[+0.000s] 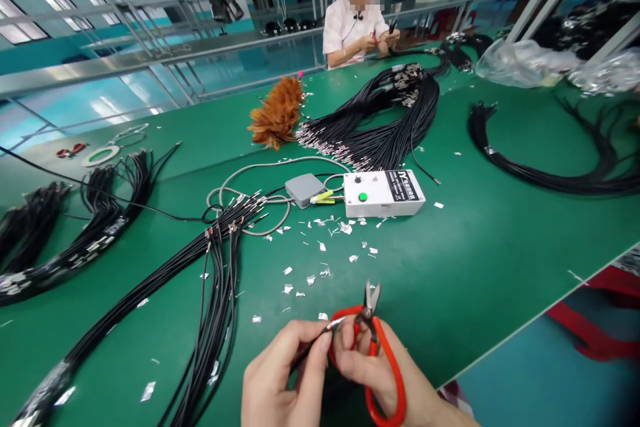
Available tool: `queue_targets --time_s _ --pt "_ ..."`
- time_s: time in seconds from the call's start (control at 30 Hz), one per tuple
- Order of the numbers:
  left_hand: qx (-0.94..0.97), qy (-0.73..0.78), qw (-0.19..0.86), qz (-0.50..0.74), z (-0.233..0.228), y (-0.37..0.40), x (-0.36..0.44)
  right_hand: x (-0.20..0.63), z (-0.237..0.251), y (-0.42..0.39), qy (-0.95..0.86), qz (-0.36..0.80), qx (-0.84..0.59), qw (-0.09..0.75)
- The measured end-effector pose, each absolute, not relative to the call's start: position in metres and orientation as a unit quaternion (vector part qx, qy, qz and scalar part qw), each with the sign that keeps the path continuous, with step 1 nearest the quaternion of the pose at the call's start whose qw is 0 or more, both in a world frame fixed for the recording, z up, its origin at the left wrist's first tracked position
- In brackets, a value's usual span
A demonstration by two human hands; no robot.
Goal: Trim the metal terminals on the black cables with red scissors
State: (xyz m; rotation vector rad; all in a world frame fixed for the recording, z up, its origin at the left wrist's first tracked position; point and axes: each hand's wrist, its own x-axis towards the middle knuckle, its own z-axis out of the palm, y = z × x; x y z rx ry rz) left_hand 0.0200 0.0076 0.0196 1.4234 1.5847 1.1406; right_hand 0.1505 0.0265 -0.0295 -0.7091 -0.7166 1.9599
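My left hand (285, 373) pinches a black cable (300, 355) near its end, where a short silvery stripped tip (335, 323) sticks out. Close beside it, my right hand (370, 367) is closed around red-handled scissors (399, 380), their short blades parted and pointing away from me. The right fingertips are at the silvery cable tip; whether they grip it I cannot tell. Scraps of silver foil (311, 279) lie scattered on the green table beyond my hands. To the left, a bundle of black cables (165, 273) with stripped ends stretches across the table.
A white box (383, 193) with a green button stands mid-table beside a grey block (305, 189) and looped grey cord. Behind are a brown feather duster (277, 113) and a large cable bundle (380, 117). More cables (545, 167) lie right. A co-worker (355, 20) sits across the table.
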Motion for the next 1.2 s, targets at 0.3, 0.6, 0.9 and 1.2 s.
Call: queue_targets --time_s 0.3,0.6,0.9,1.2 --pt "0.6 0.595 0.351 0.404 0.019 0.017 0.014 0.156 -0.016 0.05 -0.203 0.813 -0.311 0.449" --pt "0.629 0.547 0.422 0.358 0.015 0.021 0.007 0.161 -0.021 0.055 -0.233 0.824 -0.275 0.438" --pt "0.345 0.53 0.692 0.348 0.02 0.022 0.01 0.152 -0.025 0.049 -0.139 0.864 -0.284 0.391" --pt "0.321 0.553 0.69 0.339 0.023 0.022 0.013 0.156 -0.012 0.058 -0.205 0.832 -0.263 0.443"
